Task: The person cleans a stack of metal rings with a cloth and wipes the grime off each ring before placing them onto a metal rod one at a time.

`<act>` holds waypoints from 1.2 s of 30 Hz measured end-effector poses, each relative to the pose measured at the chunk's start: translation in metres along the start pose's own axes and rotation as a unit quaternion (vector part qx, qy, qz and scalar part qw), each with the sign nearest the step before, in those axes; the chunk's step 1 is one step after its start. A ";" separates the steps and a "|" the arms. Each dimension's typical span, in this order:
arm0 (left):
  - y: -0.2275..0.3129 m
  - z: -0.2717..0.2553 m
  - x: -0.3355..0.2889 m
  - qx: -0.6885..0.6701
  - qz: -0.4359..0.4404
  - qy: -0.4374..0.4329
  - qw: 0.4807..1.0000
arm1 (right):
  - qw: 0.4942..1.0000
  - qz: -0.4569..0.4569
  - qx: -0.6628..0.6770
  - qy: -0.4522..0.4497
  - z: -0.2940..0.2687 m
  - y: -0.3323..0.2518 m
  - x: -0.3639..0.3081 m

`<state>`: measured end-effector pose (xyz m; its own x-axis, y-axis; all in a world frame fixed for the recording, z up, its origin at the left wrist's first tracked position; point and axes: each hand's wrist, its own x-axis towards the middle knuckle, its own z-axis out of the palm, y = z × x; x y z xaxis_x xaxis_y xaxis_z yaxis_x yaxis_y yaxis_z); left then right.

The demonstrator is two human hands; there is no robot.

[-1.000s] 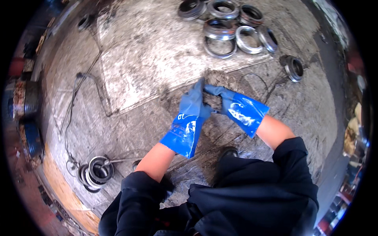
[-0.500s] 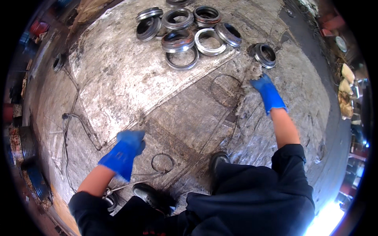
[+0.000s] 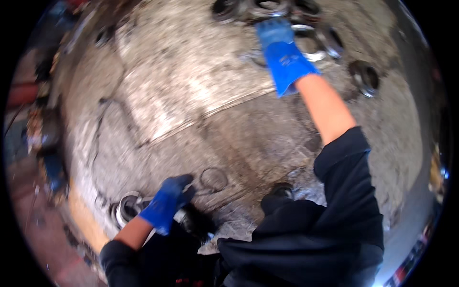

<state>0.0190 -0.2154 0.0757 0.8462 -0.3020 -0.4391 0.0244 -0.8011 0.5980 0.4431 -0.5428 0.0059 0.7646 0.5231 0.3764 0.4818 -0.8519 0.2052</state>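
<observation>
My right hand [image 3: 276, 34], in a blue rubber glove, is stretched out over the group of metal rings at the far side. Its fingers look extended and motion-blurred; the glove covers part of a ring [image 3: 258, 58], and contact is unclear. Beside it lies a shiny silver ring [image 3: 313, 51], with a darker ring [image 3: 330, 40] leaning next to it. My left hand [image 3: 172, 196], also blue-gloved, hangs low above my left shoe, thumb apart from the fingers, with nothing visible in it. Close to its wrist is a pale metal ring [image 3: 128, 206].
A single dark ring [image 3: 365, 79] lies apart at the right. A thin wire loop [image 3: 213, 179] lies near my left hand, and a cord [image 3: 99, 122] runs along the left. The worn, stained floor sheet [image 3: 191, 71] has a raised seam. Clutter lines the left edge.
My right hand has moved left and forward, from beside the single ring to the ring group. My left hand has come lower and nearer my shoe. The view has shifted.
</observation>
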 end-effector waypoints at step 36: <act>-0.029 -0.114 0.113 -0.447 -0.267 0.215 0.826 | 0.242 0.066 0.919 -0.304 -0.053 -0.202 0.003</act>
<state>0.1745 -0.1670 0.0855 0.6935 0.3364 -0.6371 0.6769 -0.0014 0.7360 0.3257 -0.3706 0.0137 0.4770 0.8776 -0.0473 -0.6156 0.2953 -0.7307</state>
